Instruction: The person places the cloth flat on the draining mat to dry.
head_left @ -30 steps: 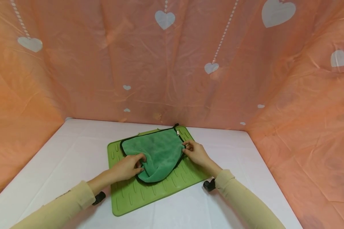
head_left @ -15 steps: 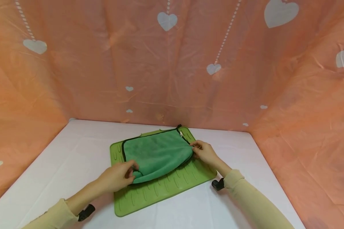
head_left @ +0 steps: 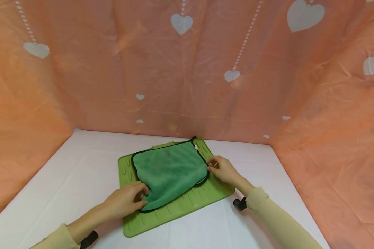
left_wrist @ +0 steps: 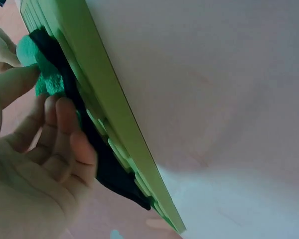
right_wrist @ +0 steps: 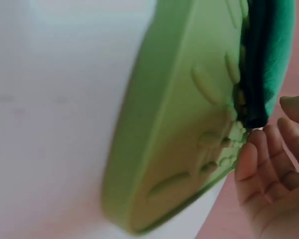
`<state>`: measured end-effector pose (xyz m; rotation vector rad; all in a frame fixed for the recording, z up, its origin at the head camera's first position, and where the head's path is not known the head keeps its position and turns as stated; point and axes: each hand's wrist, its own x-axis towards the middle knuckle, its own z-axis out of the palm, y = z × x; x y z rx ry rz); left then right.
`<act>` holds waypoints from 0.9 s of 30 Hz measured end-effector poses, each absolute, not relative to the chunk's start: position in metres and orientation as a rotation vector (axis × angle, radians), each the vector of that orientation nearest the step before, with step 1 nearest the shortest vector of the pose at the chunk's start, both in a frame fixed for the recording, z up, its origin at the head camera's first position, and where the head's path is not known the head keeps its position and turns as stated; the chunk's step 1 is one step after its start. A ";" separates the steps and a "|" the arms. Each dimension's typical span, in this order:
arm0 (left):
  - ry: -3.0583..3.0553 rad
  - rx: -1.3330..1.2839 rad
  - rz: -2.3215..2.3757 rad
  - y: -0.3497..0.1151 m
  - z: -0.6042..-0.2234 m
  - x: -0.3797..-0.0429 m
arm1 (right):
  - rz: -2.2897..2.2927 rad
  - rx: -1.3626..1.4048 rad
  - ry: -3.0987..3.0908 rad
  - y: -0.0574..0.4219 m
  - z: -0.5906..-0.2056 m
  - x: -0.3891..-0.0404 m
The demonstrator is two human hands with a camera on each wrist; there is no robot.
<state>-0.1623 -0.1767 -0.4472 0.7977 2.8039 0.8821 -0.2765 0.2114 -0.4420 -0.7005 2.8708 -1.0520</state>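
Note:
A green plush towel (head_left: 169, 166) with black edging lies on a lime-green ridged mat (head_left: 177, 207). A loop and a small white tag show at its far right corner. At the near left corner, my left hand (head_left: 126, 200) pinches the towel between thumb and fingers; the left wrist view shows green fabric (left_wrist: 52, 82) there. My right hand (head_left: 224, 170) is at the right edge, fingers loosely bent. In the right wrist view its fingertips lie by the dark edging (right_wrist: 256, 117), while the thumb stands a little apart. Some edging is tucked under the near right side.
The mat lies slanted on a white-covered table (head_left: 249, 221). An orange curtain (head_left: 187, 86) printed with pale hearts rises behind and on both sides. Black wrist devices (head_left: 89, 238) sit under both cuffs.
The bunched towel has been drawn out toward the near left and lies flatter. My left hand has moved left and nearer; the right hand shifted right, and the raised right edge has come down.

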 end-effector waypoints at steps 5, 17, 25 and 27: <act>2.779 1.050 0.866 -0.187 -0.446 -0.164 | -1.026 -0.914 2.802 0.214 -0.439 -0.258; 2.728 1.342 0.684 -0.195 -0.451 -0.170 | -0.650 -1.286 2.794 0.201 -0.451 -0.248; 2.788 1.473 0.650 -0.195 -0.454 -0.171 | -0.619 -1.278 2.802 0.199 -0.450 -0.247; 2.813 1.456 0.631 -0.196 -0.453 -0.170 | -0.637 -1.282 2.793 0.201 -0.449 -0.248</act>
